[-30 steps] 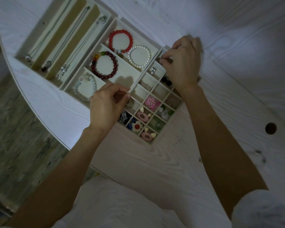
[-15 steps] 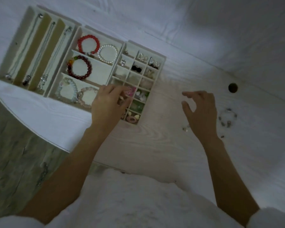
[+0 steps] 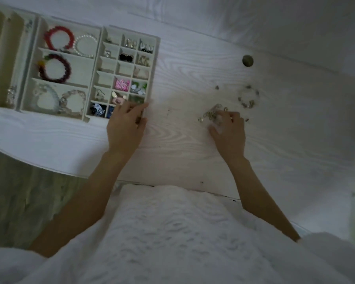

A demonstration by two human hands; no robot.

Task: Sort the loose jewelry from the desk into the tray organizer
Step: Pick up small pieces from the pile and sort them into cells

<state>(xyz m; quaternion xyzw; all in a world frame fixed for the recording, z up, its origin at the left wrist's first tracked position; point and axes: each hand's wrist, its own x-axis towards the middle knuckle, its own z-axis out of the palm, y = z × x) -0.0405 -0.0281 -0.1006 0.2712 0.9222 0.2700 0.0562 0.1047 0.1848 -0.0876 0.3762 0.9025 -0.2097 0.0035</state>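
The right hand point(image 3: 230, 132) curls its fingers point(image 3: 237, 115) down onto a small heap of loose jewelry point(image 3: 212, 114) on the surface point(image 3: 182, 130), whether pinching a piece I cannot tell; the left hand point(image 3: 125, 128) rests relaxed fingers on the tray organizer point(image 3: 155, 58)'s near right corner; a beaded bracelet point(image 3: 248, 97) lies just beyond the heap.

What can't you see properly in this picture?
Head view only:
- The near-right corner of the small-compartment tray: covered by the left hand.
- The pile of loose jewelry: partly under the right hand, and too blurred to tell the pieces apart or whether the fingers pinch one.
- The necklace tray: cut off by the left edge.
- The loose bracelet: too dim to name its beads.
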